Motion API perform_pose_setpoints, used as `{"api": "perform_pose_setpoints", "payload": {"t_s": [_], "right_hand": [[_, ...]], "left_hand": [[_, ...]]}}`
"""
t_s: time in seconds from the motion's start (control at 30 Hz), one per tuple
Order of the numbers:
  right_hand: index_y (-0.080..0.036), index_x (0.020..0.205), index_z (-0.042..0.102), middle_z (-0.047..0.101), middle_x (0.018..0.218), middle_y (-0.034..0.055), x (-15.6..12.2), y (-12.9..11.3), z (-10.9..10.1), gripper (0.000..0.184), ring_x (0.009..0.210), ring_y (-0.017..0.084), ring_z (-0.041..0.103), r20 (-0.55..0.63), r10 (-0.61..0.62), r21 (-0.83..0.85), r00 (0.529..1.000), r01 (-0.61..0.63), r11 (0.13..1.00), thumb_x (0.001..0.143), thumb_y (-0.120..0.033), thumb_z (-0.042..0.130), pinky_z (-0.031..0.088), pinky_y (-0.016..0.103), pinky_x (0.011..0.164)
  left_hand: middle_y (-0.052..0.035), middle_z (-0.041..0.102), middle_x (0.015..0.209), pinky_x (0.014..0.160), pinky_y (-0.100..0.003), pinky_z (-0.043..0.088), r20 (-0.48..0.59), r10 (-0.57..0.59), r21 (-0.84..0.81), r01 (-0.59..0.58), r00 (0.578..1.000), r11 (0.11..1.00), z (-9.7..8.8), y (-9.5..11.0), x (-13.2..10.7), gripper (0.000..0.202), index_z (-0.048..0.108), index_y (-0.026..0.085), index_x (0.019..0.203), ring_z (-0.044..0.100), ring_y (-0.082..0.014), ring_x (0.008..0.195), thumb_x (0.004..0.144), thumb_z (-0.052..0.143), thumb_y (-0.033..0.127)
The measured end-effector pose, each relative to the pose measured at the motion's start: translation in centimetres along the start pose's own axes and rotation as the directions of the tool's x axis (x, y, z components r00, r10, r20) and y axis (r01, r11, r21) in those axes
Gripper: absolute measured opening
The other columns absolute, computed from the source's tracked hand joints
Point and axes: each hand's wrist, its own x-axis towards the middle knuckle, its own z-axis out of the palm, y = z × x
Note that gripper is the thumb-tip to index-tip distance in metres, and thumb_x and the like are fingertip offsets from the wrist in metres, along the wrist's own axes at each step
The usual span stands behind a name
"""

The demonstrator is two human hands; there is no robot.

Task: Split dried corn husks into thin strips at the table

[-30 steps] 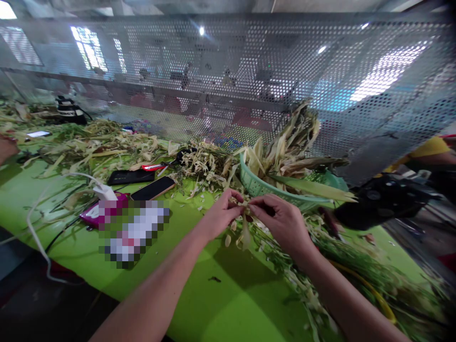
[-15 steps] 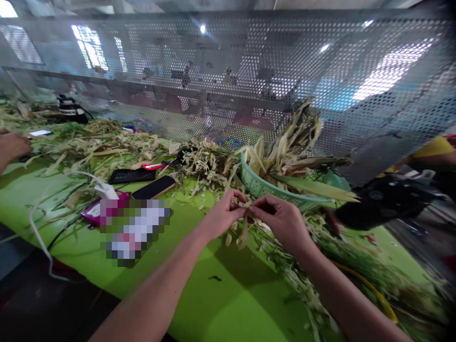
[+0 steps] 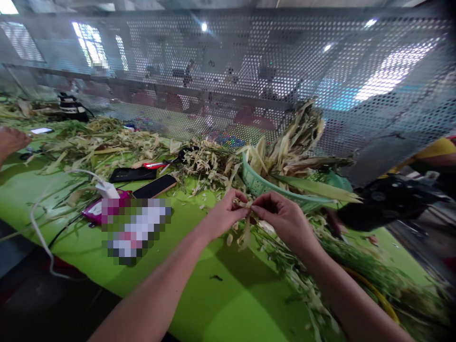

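Note:
Over the green tabletop [image 3: 213, 304], my left hand [image 3: 227, 213] and my right hand [image 3: 281, 216] meet, fingertips nearly touching. Both pinch a pale strip of dried corn husk [image 3: 245, 235], whose lower end hangs beneath the fingers. A bit of it also shows above my left thumb; the rest is covered by the fingertips. Just beyond my right hand stands a green plastic basket [image 3: 260, 183], with long dried corn husks [image 3: 285, 152] sticking up out of it.
Husk scraps [image 3: 210, 164] heap along a perforated metal screen [image 3: 228, 61]. To the left lie a phone [image 3: 155, 186], a dark flat case [image 3: 132, 174], a red cutter [image 3: 155, 165] and a white charger [image 3: 108, 190] with cable. Another person's hand [image 3: 12, 141] is far left; green stalks [image 3: 363, 266] lie right.
My hands stay close together in almost the same place. A little more of the pale husk shows between my left fingers. At far left the other person's hand has shifted slightly.

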Motion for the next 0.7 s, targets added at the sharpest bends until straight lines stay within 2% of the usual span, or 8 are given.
{"api": "perform_pose_setpoints", "payload": {"t_s": [0.17,0.33,0.43,0.57,0.7], "right_hand": [[-0.017,0.090,0.062,0.067,0.078,0.0042,-0.15,-0.03,0.03,0.027,0.071,0.018,0.062,0.002,0.003,0.049,1.000,-0.003,0.999,0.077,-0.040,0.069,0.052,0.029,0.063],[-0.018,0.093,0.064,0.068,0.079,0.0043,-0.43,-0.03,0.00,0.024,0.069,0.017,0.063,0.059,0.006,-0.066,0.998,-0.003,0.998,0.081,-0.039,0.065,0.051,0.029,0.064],[-0.018,0.088,0.064,0.067,0.076,0.0039,-0.31,0.24,-0.07,0.022,0.066,0.017,0.062,0.041,-0.026,-0.130,0.999,0.031,0.991,0.082,-0.039,0.064,0.050,0.029,0.063],[-0.017,0.085,0.063,0.066,0.072,0.0035,-0.13,0.51,-0.17,0.023,0.066,0.017,0.060,-0.008,-0.079,-0.200,0.997,0.076,0.977,0.083,-0.040,0.062,0.048,0.029,0.063],[-0.019,0.087,0.062,0.068,0.077,0.0037,-0.38,0.31,0.07,0.022,0.069,0.017,0.061,-0.046,-0.088,-0.292,0.995,0.071,0.954,0.084,-0.041,0.060,0.046,0.027,0.059]], "left_hand": [[-0.0019,0.061,0.085,0.074,-0.027,0.044,0.067,0.070,0.058,-0.074,0.995,0.996,-0.14,-0.54,0.27,0.029,0.046,0.019,0.097,0.061,-0.0152,0.082,0.083,0.063,0.037],[-0.0034,0.061,0.088,0.074,-0.029,0.044,0.067,0.069,0.176,-0.080,0.995,0.981,0.10,0.00,-0.05,0.032,0.048,0.018,0.095,0.058,-0.0152,0.081,0.082,0.062,0.044],[-0.0031,0.060,0.087,0.068,-0.026,0.042,0.080,0.061,0.212,-0.077,0.995,0.974,0.22,0.42,-0.29,0.030,0.050,0.017,0.096,0.056,-0.0129,0.076,0.084,0.059,0.043],[0.0021,0.052,0.074,0.055,-0.023,0.036,0.024,0.060,0.274,-0.064,0.998,0.960,0.09,0.25,-0.17,0.022,0.050,0.019,0.092,0.045,-0.0085,0.057,0.089,0.050,0.041],[0.0038,0.048,0.070,0.053,-0.023,0.037,-0.024,0.090,0.292,-0.080,0.996,0.953,-0.05,-0.09,0.08,0.018,0.049,0.020,0.089,0.044,-0.0085,0.054,0.089,0.050,0.038]]}}
